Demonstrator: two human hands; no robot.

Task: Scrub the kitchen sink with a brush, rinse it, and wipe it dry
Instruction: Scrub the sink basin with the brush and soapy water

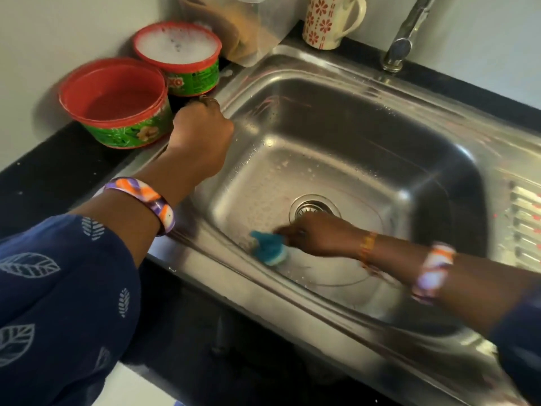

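Note:
The steel sink (366,92) fills the middle of the view, wet and flecked with suds, its drain (313,208) near the basin's front. My right hand (319,232) is down in the basin just in front of the drain and grips a blue scrubber (268,249), which presses against the basin's front left wall. My left hand (202,133) rests curled on the sink's left rim; what its fingers touch is hidden.
Two red-and-green tubs stand on the black counter at the left: an empty one (114,104) in front, one full of foam (177,55) behind. A patterned mug (330,20) and the tap (405,39) stand at the back. A ribbed drainboard (524,227) lies right.

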